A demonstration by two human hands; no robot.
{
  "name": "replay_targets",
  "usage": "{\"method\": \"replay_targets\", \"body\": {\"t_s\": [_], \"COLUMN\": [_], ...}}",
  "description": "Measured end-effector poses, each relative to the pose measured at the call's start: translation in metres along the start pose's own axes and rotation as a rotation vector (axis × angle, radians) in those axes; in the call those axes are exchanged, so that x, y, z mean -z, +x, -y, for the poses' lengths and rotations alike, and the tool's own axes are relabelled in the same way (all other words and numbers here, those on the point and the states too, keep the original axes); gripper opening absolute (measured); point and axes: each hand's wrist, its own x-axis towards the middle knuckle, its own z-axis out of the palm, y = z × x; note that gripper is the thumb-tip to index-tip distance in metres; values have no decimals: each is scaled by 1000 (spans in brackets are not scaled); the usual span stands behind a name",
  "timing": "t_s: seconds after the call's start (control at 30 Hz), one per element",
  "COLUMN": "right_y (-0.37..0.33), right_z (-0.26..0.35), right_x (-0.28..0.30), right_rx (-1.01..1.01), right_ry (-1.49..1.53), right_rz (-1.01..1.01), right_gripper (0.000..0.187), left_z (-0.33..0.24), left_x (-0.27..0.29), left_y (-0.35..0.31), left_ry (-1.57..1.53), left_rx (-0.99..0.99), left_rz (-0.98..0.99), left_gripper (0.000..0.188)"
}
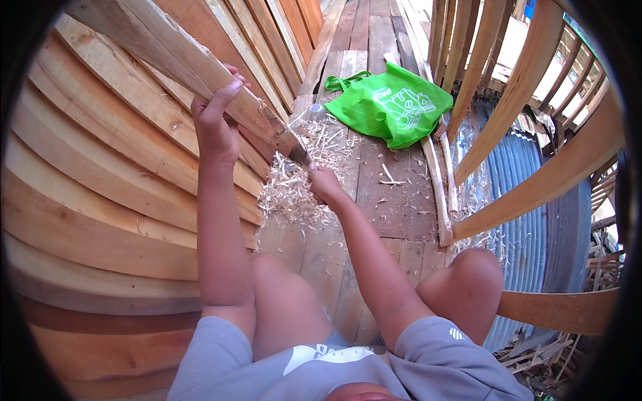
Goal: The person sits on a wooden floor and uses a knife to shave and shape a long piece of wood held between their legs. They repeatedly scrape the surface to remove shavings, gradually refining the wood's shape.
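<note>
A long pale wooden plank (175, 59) slants down from the upper left, its lower end roughly cut. My left hand (217, 125) is closed around the plank, thumb lying across its upper face. At the lower end, my right hand (325, 186) is closed on a knife whose short, wide, dark blade (298, 154) lies against the wood. The knife's handle is mostly hidden in my fist. Beneath the plank's end, a heap of curled wood shavings (294, 195) covers the floorboards.
A green cloth bag (391, 107) lies on the plank floor (388, 190) ahead, beside a small round container (316, 109). A slatted wall (114, 180) rises on the left. Wooden railing posts (518, 87) stand on the right, with corrugated metal sheets (518, 194) beyond.
</note>
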Motion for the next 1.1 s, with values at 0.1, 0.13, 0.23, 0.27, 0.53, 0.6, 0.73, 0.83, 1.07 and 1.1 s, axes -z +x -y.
{"method": "replay_targets", "body": {"t_s": [0.1, 0.13, 0.23, 0.27, 0.53, 0.6, 0.73, 0.83, 1.07, 1.1], "right_y": [9, 16, 34, 38, 4, 1, 2, -6, -31, -42], "right_z": [-18, -28, -62, -65, 42, 42, 42, 41, 50, 54], "right_x": [3, 6, 3, 2, -24, -23, -22, -28, -31, -30], "right_rx": [-41, -69, -125, -109, 287, 310, 315, 278, 225, 220], "right_ry": [-133, -176, -100, -102, -216, -259, -308, -333, -307, -314], "right_rz": [-32, -44, -169, -214, -344, -392, -432, -411, -257, -244], "right_gripper": [50, 52, 61, 64, 67, 64, 63, 63, 64, 64], "left_z": [-5, -7, 6, 8, 10, 11, 15, 13, -3, -7], "left_x": [8, 9, 7, 7, 0, -4, 5, 15, 31, 29], "left_y": [3, -1, 1, 4, 4, 4, 9, 5, -12, -11], "left_ry": [-21, -27, -147, -162, -107, -86, -84, -88, -66, -52], "left_rx": [24, 40, -9, -5, 12, -3, -20, -19, -5, -13], "left_rz": [72, 87, 58, 68, 165, 145, 91, 29, -53, -69], "left_gripper": [19, 18, 17, 16, 17, 18, 21, 21, 14, 11]}}
